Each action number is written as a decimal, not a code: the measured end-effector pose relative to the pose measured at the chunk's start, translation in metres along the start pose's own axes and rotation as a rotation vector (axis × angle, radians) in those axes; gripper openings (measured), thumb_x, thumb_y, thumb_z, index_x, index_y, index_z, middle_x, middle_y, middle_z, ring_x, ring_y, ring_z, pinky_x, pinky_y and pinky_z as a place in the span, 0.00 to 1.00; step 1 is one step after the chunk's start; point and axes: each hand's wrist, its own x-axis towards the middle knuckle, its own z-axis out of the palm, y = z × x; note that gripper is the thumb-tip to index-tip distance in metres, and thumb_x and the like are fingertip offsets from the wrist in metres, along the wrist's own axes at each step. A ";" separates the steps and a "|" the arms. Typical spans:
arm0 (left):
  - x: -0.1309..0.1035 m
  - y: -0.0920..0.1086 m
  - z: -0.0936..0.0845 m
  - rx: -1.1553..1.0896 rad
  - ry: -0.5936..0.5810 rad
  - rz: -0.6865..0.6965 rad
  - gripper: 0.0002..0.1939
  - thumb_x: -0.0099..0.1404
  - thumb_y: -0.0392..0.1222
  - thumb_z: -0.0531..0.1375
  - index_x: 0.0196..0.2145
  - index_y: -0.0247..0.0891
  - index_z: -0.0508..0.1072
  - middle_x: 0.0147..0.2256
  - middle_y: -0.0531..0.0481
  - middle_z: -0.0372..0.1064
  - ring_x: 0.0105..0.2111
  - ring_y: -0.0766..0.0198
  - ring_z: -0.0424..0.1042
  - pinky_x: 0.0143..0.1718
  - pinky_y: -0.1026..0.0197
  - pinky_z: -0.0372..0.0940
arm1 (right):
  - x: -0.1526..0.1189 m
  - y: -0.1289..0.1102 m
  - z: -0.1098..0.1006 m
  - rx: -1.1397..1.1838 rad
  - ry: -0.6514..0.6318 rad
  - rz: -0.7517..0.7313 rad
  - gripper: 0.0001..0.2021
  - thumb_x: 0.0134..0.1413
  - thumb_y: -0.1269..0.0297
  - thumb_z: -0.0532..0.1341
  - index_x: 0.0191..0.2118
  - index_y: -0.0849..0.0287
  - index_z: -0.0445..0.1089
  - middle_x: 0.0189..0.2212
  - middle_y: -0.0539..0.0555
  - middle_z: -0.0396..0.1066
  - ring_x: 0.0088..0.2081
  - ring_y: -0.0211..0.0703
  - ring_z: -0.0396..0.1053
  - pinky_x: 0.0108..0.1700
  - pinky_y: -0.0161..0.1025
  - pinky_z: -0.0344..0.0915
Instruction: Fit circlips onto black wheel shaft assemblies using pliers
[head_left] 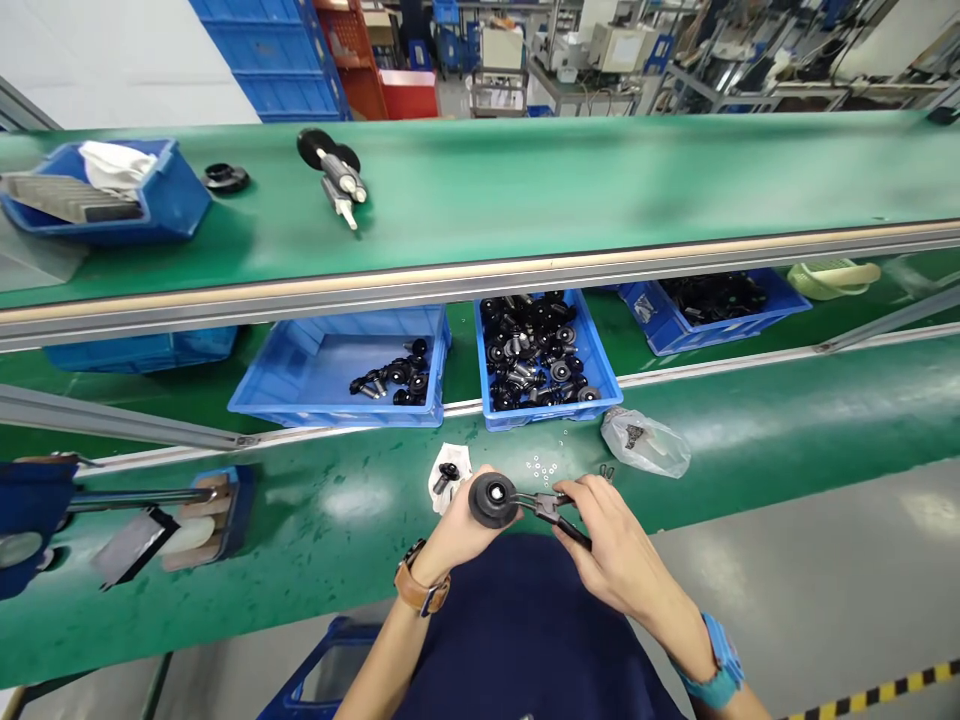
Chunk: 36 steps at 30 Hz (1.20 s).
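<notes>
My left hand (463, 528) is closed round a round black part (491, 500) with a pale centre, held over the bench's front edge. In my right hand (619, 540) is a pair of pliers (551, 508) with dark handles. The plier tips reach the right side of the round part; whether they grip anything there is too small to tell. Several small pale rings (541, 470) lie on the bench just beyond the pliers. A small black part (446, 475) rests on a white cloth (439, 452) beyond my left hand.
A blue bin (491, 420) full of black and metal parts stands ahead, beside a partly filled blue bin (300, 395). A clear plastic bag (660, 445) lies at right, a press-like device (150, 500) at left. A green shelf (562, 190) spans above the bins.
</notes>
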 end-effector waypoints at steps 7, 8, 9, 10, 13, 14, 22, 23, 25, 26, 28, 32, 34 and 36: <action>-0.004 0.010 -0.003 -0.014 -0.209 0.061 0.14 0.61 0.41 0.65 0.28 0.41 0.60 0.26 0.57 0.60 0.25 0.68 0.58 0.28 0.63 0.56 | -0.005 -0.002 -0.011 -0.034 -0.072 -0.056 0.16 0.65 0.68 0.58 0.56 0.55 0.63 0.44 0.60 0.68 0.43 0.54 0.67 0.45 0.52 0.68; -0.004 0.011 -0.003 -0.016 -0.244 0.081 0.15 0.60 0.42 0.65 0.28 0.41 0.59 0.25 0.57 0.59 0.25 0.68 0.57 0.28 0.63 0.54 | -0.007 -0.004 -0.013 -0.040 -0.084 -0.069 0.16 0.64 0.68 0.59 0.56 0.56 0.64 0.44 0.60 0.68 0.42 0.54 0.66 0.45 0.52 0.68; -0.004 0.013 -0.004 -0.010 -0.272 0.094 0.15 0.59 0.42 0.64 0.27 0.41 0.58 0.25 0.57 0.58 0.25 0.68 0.55 0.28 0.63 0.54 | -0.008 -0.005 -0.013 -0.046 -0.096 -0.080 0.17 0.63 0.69 0.59 0.56 0.56 0.64 0.44 0.59 0.68 0.42 0.54 0.66 0.44 0.52 0.68; -0.003 0.013 -0.004 0.003 -0.291 0.102 0.15 0.58 0.43 0.64 0.27 0.42 0.58 0.25 0.57 0.57 0.24 0.68 0.54 0.28 0.62 0.53 | -0.010 -0.005 -0.014 -0.053 -0.105 -0.086 0.18 0.62 0.69 0.59 0.56 0.56 0.64 0.44 0.59 0.67 0.42 0.54 0.66 0.44 0.52 0.67; -0.002 0.013 -0.003 0.044 -0.313 0.111 0.14 0.56 0.45 0.63 0.28 0.42 0.58 0.25 0.57 0.56 0.25 0.67 0.53 0.28 0.62 0.53 | -0.014 -0.006 -0.014 -0.073 -0.118 -0.088 0.18 0.61 0.70 0.59 0.56 0.56 0.63 0.44 0.60 0.67 0.41 0.54 0.64 0.42 0.51 0.66; -0.002 0.012 -0.002 0.049 -0.315 0.112 0.14 0.56 0.45 0.63 0.28 0.42 0.58 0.25 0.57 0.56 0.25 0.67 0.52 0.28 0.62 0.53 | -0.015 -0.005 -0.014 -0.079 -0.119 -0.085 0.18 0.61 0.70 0.59 0.56 0.56 0.63 0.44 0.60 0.67 0.41 0.54 0.64 0.41 0.51 0.66; -0.003 0.010 0.000 0.075 -0.310 0.120 0.13 0.57 0.43 0.61 0.28 0.42 0.57 0.26 0.57 0.55 0.25 0.67 0.51 0.28 0.62 0.52 | -0.019 -0.003 -0.013 -0.105 -0.129 -0.085 0.19 0.61 0.70 0.59 0.57 0.58 0.62 0.44 0.60 0.66 0.42 0.54 0.63 0.41 0.50 0.65; -0.003 0.010 0.000 0.080 -0.310 0.115 0.13 0.57 0.43 0.61 0.28 0.42 0.57 0.26 0.57 0.55 0.25 0.67 0.52 0.28 0.62 0.52 | -0.019 -0.004 -0.013 -0.104 -0.124 -0.087 0.19 0.61 0.71 0.59 0.57 0.58 0.62 0.44 0.60 0.66 0.42 0.54 0.63 0.41 0.50 0.65; -0.003 0.010 -0.001 0.087 -0.306 0.116 0.12 0.56 0.43 0.61 0.28 0.42 0.58 0.25 0.57 0.55 0.25 0.67 0.52 0.28 0.62 0.52 | -0.020 -0.004 -0.014 -0.101 -0.117 -0.089 0.19 0.61 0.71 0.59 0.57 0.59 0.62 0.44 0.60 0.66 0.42 0.54 0.63 0.41 0.50 0.65; -0.002 0.011 -0.001 0.086 -0.303 0.123 0.12 0.56 0.42 0.61 0.28 0.42 0.58 0.25 0.57 0.55 0.25 0.67 0.52 0.28 0.62 0.52 | -0.020 -0.004 -0.014 -0.100 -0.117 -0.089 0.19 0.61 0.71 0.59 0.57 0.59 0.62 0.44 0.60 0.66 0.42 0.54 0.62 0.41 0.50 0.65; -0.002 0.011 -0.001 0.088 -0.303 0.135 0.11 0.56 0.41 0.61 0.28 0.41 0.58 0.25 0.57 0.56 0.25 0.68 0.52 0.28 0.62 0.52 | -0.020 -0.004 -0.013 -0.099 -0.125 -0.089 0.19 0.61 0.71 0.59 0.57 0.59 0.62 0.44 0.60 0.66 0.42 0.54 0.62 0.41 0.50 0.64; -0.001 0.010 -0.001 0.094 -0.314 0.124 0.12 0.56 0.41 0.61 0.28 0.42 0.57 0.25 0.58 0.55 0.25 0.68 0.51 0.28 0.62 0.52 | -0.019 -0.005 -0.012 -0.110 -0.139 -0.085 0.18 0.61 0.71 0.58 0.57 0.59 0.62 0.44 0.61 0.66 0.42 0.53 0.62 0.42 0.49 0.64; -0.002 0.009 -0.001 0.086 -0.319 0.125 0.12 0.55 0.40 0.60 0.28 0.41 0.57 0.26 0.58 0.55 0.25 0.68 0.50 0.28 0.63 0.51 | -0.018 -0.006 -0.013 -0.121 -0.150 -0.079 0.18 0.61 0.72 0.57 0.57 0.60 0.62 0.44 0.60 0.65 0.42 0.53 0.62 0.41 0.49 0.63; -0.002 0.008 -0.001 0.081 -0.324 0.127 0.11 0.55 0.39 0.60 0.28 0.41 0.57 0.26 0.58 0.54 0.25 0.68 0.49 0.28 0.63 0.51 | -0.017 -0.007 -0.013 -0.138 -0.169 -0.076 0.18 0.61 0.72 0.58 0.57 0.60 0.62 0.44 0.60 0.65 0.41 0.53 0.61 0.42 0.49 0.63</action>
